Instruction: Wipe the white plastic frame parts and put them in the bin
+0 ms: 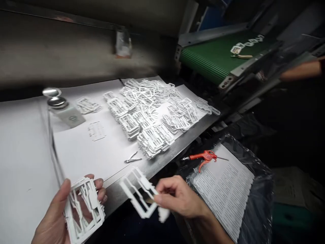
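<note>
In my left hand (pixel 54 217), at the lower left, is a small stack of white plastic frames (pixel 87 234), fingers wrapped round its edges. My right hand (pixel 180 196) pinches a single white plastic frame (pixel 146 213) by one corner, over the table's front edge. Below those fingers hangs a white wad (pixel 164 214), perhaps cloth; its kind is unclear. Many more white frames (pixel 152 139) lie in stacks and loose heaps on the white-covered table (pixel 73 149). A pair of tweezers (pixel 132 160) rests between the stacks and the table edge.
A pale box-like item with a shiny round top (pixel 68 113) stands at left. Right of the table, a red air blow gun (pixel 207 156) lies on white sheets inside black plastic (pixel 261 196). A green conveyor belt (pixel 208 59) carries several small parts; another person's arm (pixel 302 70) reaches in nearby.
</note>
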`<state>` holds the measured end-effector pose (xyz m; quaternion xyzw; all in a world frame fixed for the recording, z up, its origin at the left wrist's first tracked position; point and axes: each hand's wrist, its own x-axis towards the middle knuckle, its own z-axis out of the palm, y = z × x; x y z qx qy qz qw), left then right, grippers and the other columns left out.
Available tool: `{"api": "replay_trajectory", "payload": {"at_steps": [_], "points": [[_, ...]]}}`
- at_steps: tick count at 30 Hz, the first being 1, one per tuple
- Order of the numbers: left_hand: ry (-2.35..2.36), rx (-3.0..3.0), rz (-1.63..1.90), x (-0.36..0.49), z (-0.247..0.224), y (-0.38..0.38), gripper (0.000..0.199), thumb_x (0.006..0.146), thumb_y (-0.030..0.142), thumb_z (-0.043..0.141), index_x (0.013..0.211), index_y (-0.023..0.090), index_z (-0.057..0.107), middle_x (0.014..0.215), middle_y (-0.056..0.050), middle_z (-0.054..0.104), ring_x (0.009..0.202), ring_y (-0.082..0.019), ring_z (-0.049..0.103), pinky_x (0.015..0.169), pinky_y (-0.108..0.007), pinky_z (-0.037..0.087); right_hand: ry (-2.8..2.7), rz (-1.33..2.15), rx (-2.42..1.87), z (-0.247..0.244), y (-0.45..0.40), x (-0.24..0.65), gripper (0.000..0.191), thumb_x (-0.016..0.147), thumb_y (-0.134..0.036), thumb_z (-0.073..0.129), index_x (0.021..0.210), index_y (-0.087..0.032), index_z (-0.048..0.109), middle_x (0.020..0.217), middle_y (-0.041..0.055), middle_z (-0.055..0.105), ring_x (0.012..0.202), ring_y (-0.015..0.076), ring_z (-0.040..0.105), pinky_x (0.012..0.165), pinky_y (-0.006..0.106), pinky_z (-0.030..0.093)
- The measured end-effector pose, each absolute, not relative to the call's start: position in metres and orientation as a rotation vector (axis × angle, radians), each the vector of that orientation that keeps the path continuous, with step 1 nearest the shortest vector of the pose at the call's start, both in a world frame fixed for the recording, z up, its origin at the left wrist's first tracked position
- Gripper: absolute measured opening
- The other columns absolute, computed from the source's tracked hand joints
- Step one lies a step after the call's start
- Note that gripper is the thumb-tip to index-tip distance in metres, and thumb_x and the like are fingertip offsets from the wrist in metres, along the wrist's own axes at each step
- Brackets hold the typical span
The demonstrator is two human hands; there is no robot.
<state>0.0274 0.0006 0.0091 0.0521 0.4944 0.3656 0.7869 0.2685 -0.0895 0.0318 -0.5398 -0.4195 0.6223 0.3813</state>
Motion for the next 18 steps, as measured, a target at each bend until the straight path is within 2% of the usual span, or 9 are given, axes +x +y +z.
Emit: {"api": "replay_trajectory", "payload": {"at_steps": [3,6,10,14,18], "points": [[1.102,0.199,0.738,0.047,0.011,0.006,0.028,0.083,0.035,0.047,0.098,0.017,0.062,0.086,-0.008,0.069,0.073,-0.022,0.066,0.068,-0.036,0.056,-0.879,1.644,-1.587,0.032,-0.131,0.323,0.023,0.078,-0.031,0.062,0.067,-0.011,0.057,0.055,-0.0007,0.052,0.047,0.0082,0.044,0.045,0.016,0.028],[1.217,0.192,0.669,0.067,0.014,0.007,0.032,0.084,0.028,0.04,0.104,0.015,0.061,0.089,-0.012,0.07,0.075,-0.024,0.066,0.065,-0.039,0.056,-0.76,1.362,-1.905,0.019,-0.144,0.368,0.024,0.076,-0.029,0.059,0.061,-0.01,0.058,0.052,-0.0007,0.052,0.044,0.0066,0.039,0.043,0.016,0.024],[1.24,0.188,0.602,0.081,0.01,0.003,0.037,0.084,0.026,0.04,0.114,0.013,0.057,0.099,-0.017,0.068,0.077,-0.027,0.067,0.065,-0.044,0.056,-0.679,1.111,-2.046,-0.015,-0.118,0.423,0.028,0.074,-0.035,0.058,0.065,-0.01,0.059,0.05,-0.0017,0.047,0.04,0.0057,0.029,0.039,0.017,0.015],[1.107,0.22,0.663,0.086,0.011,-0.005,0.036,0.084,0.03,0.046,0.113,0.01,0.057,0.101,-0.019,0.066,0.08,-0.026,0.066,0.07,-0.042,0.055,-0.72,1.023,-2.054,-0.036,-0.096,0.439,0.039,0.073,-0.047,0.06,0.074,-0.009,0.061,0.058,0.0008,0.049,0.047,0.0085,0.037,0.04,0.018,0.022],[0.965,0.183,0.751,0.088,0.01,-0.003,0.031,0.085,0.031,0.047,0.103,0.01,0.06,0.091,-0.013,0.066,0.074,-0.02,0.065,0.069,-0.036,0.055,-0.853,1.201,-1.933,-0.03,-0.097,0.399,0.043,0.074,-0.052,0.062,0.081,-0.01,0.064,0.061,0.0006,0.05,0.05,0.0096,0.039,0.042,0.018,0.026]]}}
